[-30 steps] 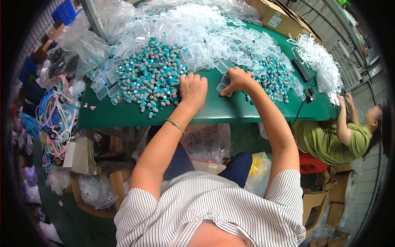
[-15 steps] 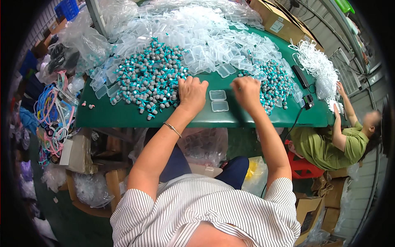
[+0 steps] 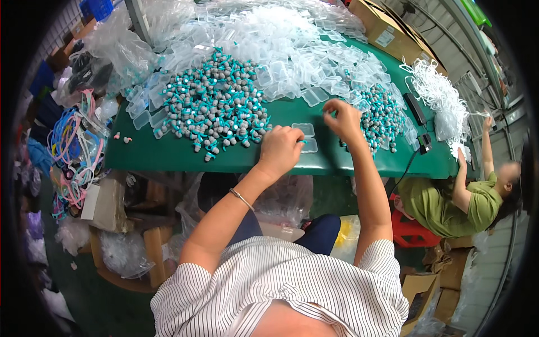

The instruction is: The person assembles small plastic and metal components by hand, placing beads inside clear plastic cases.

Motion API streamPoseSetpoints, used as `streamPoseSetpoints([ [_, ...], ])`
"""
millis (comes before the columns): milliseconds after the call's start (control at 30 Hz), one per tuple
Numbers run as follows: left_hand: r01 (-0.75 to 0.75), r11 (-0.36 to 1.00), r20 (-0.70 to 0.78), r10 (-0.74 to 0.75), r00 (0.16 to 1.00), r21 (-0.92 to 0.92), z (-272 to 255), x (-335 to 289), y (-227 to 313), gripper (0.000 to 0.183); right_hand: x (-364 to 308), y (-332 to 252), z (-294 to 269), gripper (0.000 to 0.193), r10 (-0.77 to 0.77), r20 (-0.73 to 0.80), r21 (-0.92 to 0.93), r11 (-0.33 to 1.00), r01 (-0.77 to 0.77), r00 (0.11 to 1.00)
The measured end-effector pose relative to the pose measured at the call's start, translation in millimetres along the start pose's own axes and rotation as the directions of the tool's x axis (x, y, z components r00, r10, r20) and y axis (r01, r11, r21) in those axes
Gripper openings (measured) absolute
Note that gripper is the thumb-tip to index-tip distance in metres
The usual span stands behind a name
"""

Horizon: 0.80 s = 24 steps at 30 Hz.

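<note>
An open clear plastic case (image 3: pixel 304 130) lies flat on the green table between my hands, lid and base spread apart. My left hand (image 3: pixel 279 149) is closed over its lower left part, partly hiding it. A bit of teal shows at those fingertips, from a small grey-and-teal earplug. Above and to the right of the case, my right hand (image 3: pixel 343 119) is raised with thumb and fingers pinched; what they hold, if anything, I cannot make out. Beside my left hand spreads a large pile of earplugs (image 3: pixel 216 104), and a smaller earplug pile (image 3: pixel 384 118) lies right of my right hand.
Clear plastic cases (image 3: pixel 292 48) are heaped across the back of the table (image 3: pixel 236 160). White cords (image 3: pixel 435 84) and a cardboard box (image 3: pixel 387 31) sit at the right. A person in green (image 3: pixel 469 205) works there. Coloured bands (image 3: pixel 73 151) hang at the left.
My left hand has moved right from the large earplug pile to the case, with a bit of teal at its fingertips. My right hand has shifted slightly. The view has shifted a little.
</note>
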<state>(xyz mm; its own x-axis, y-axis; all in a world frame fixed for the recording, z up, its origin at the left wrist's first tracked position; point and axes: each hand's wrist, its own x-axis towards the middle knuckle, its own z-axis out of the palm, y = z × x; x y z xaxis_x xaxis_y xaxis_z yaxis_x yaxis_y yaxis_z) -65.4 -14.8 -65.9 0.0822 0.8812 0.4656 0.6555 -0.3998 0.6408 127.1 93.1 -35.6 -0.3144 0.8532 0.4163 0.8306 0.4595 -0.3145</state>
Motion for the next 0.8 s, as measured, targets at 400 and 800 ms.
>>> streamPoseSetpoints([
  [400,-0.009,0.999,-0.026,0.010,1.000,0.053,2,-12,4,0.033,-49,-28,0,0.017,-0.134,0.102,0.314,0.945,0.096,0.986],
  [800,-0.045,0.996,0.016,0.044,0.999,0.074,1,-17,3,0.062,-47,-20,-2,0.025,-0.298,0.078,0.424,0.873,0.239,0.952],
])
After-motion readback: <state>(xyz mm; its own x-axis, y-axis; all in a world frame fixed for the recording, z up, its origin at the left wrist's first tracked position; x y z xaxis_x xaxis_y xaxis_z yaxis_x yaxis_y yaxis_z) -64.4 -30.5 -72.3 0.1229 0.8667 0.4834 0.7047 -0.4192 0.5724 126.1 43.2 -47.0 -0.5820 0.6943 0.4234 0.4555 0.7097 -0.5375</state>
